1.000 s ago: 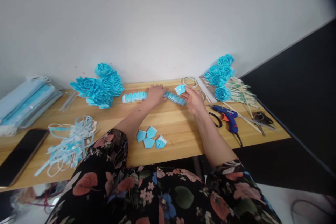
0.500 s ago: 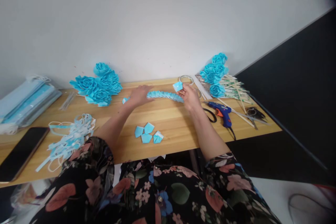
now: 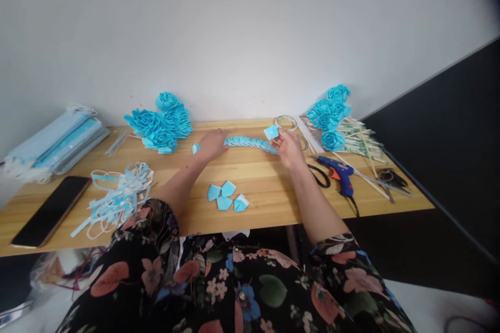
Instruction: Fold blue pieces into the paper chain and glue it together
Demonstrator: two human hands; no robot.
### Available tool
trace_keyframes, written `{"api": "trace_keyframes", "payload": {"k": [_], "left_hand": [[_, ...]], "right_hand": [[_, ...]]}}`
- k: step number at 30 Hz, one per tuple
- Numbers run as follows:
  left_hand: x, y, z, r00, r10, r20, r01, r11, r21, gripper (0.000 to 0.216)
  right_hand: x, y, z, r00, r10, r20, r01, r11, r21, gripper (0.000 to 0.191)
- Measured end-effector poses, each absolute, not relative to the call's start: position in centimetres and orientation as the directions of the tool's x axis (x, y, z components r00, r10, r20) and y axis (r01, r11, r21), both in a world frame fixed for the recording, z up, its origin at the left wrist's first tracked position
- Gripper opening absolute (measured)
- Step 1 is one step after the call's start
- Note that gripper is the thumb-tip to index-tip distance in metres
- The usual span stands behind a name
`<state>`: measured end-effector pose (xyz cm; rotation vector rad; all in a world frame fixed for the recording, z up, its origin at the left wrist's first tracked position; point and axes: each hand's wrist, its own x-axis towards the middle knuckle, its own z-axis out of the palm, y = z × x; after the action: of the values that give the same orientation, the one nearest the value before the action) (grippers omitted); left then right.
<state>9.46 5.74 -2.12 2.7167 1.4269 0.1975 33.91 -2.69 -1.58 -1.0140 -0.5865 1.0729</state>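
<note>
A strip of overlapping blue folded pieces (image 3: 250, 142) lies along the back of the wooden table (image 3: 265, 187). My left hand (image 3: 211, 144) rests flat on the strip's left part, fingers stretched out; a small end of the strip (image 3: 195, 149) shows to its left. My right hand (image 3: 288, 145) sits at the strip's right end and pinches a single folded blue piece (image 3: 271, 132) between thumb and fingers. Several loose folded blue pieces (image 3: 226, 196) lie nearer to me.
Blue paper roses (image 3: 160, 122) at back left, more roses (image 3: 330, 114) with wooden sticks (image 3: 361, 138) at back right. Tape rolls (image 3: 286, 122), black scissors (image 3: 318, 176), blue glue gun (image 3: 339, 171). Face masks stack (image 3: 54, 140), phone (image 3: 52, 210), cut mask straps (image 3: 117, 195) at left.
My left hand slid leftward along the strip, uncovering its middle. My right hand stayed at the right end with the single piece. The camera shifted slightly.
</note>
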Motion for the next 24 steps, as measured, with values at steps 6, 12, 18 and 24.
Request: {"api": "trace_keyframes", "payload": {"k": [6, 12, 18, 24], "left_hand": [[7.4, 4.1, -1.0, 0.399, 0.913, 0.083, 0.914, -0.404, 0.049, 0.045], [3.9, 2.4, -0.3, 0.225, 0.973, 0.051, 0.974, -0.225, -0.017, 0.039], [2.8, 0.9, 0.4, 0.303, 0.934, 0.187, 0.953, -0.301, -0.041, 0.042], [5.5, -0.1, -0.6, 0.436, 0.889, 0.144, 0.890, -0.449, 0.076, 0.038]], "right_hand": [[33.6, -2.8, -1.4, 0.384, 0.921, -0.061, -0.433, 0.121, -0.893, 0.031], [33.5, -2.8, -1.3, 0.379, 0.924, -0.052, -0.434, 0.128, -0.892, 0.031], [33.4, -2.7, -1.5, 0.353, 0.935, -0.039, -0.435, 0.127, -0.891, 0.031], [33.4, -2.6, -1.7, 0.364, 0.929, -0.066, -0.435, 0.107, -0.894, 0.031]]}}
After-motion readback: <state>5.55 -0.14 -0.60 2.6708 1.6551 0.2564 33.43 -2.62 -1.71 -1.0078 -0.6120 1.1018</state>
